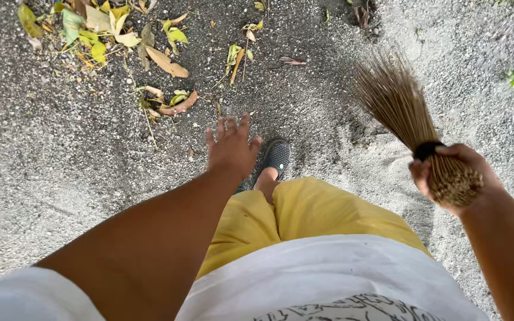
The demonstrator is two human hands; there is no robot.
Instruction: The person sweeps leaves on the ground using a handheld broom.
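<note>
My right hand [456,175] grips the bound end of a stick broom [395,101], a bundle of thin brown ribs tied with a black band; its bristles fan out up and to the left above the gravel. My left hand [231,145] stretches forward, palm down, fingers spread, holding nothing. Below it I see my yellow trousers [304,214] and a dark shoe [276,157] on the ground. Fallen leaves [168,62], yellow, green and brown, lie scattered on the gravel ahead at the upper left.
Grey gravel ground [49,166] fills the view, darker in the middle and paler at the right. A small green weed [513,76] grows at the far right. Leaf litter is thickest at the top left corner.
</note>
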